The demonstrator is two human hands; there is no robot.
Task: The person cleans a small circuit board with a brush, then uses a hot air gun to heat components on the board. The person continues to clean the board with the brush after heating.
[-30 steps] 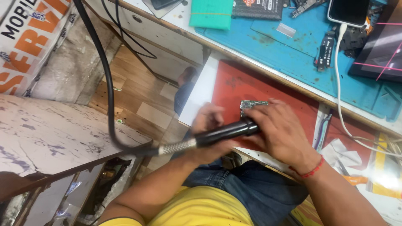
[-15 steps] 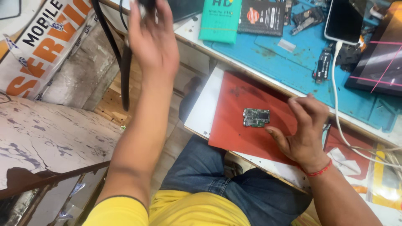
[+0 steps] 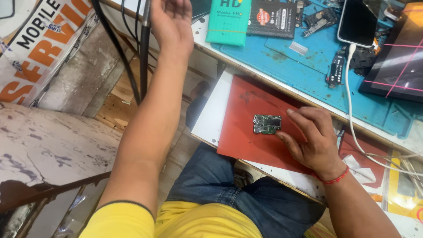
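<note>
The left hand (image 3: pixel 172 24) is raised at the far left, by a dark upright rod (image 3: pixel 144 48) with black cables beside it. Its fingertips run off the top edge, so I cannot tell whether its grip is open or closed on the rod.

The right hand (image 3: pixel 310 139) lies on the red mat (image 3: pixel 240 128) on the table (image 3: pixel 211 114). Its fingers are loosely spread, clasping nothing, and the fingertips touch the right edge of the small green circuit board (image 3: pixel 267 124), which lies flat near the middle of the mat.

Farther off, on the blue mat (image 3: pixel 299 70), are a teal box (image 3: pixel 228 21) and a dark packet (image 3: pixel 272 18); what they hold cannot be seen. A phone (image 3: pixel 358 22) with a white cable (image 3: pixel 350 101) lies right of them, and a dark screen (image 3: pixel 398 57) is cut off at the right edge. Small parts near the phone are too small to make out.
</note>
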